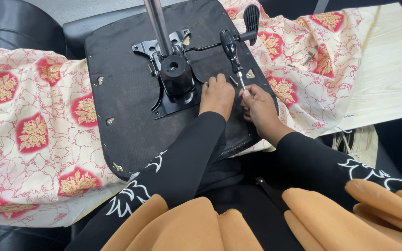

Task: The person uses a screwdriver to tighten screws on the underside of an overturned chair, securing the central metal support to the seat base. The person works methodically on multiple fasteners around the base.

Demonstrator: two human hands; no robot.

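An upturned black office-chair seat base (pixel 126 93) lies underside-up across a cream cloth with a red floral print (pixel 29 130), its black metal tilt mechanism plate (pixel 173 79) and chrome gas-lift column (pixel 157 23) pointing toward twelve o'clock; the cloth appears to cushion the seat. The right hand (pixel 259 109), at about three o'clock from the plate, is closed around the lower shaft of a black-handled screwdriver (pixel 232 58), fingers pinched near the tip so the blade stands almost upright, the handle leaning a little toward eleven o'clock, on the seat base just beside the plate's edge. The left hand (pixel 217 95) rests knuckles-up on the base, fingertips curled against the plate's corner, apparently steadying it; whether that grip holds anything cannot be told. Both forearms, in black sleeves with white embroidery, reach up from six o'clock, wrists bent slightly inward toward each other. A small loose screw (pixel 234 80) lies between the hands. A black paddle-shaped adjustment lever (pixel 251 18) juts out at one o'clock. A pale wood-grain desk (pixel 391 69) sits at two o'clock.
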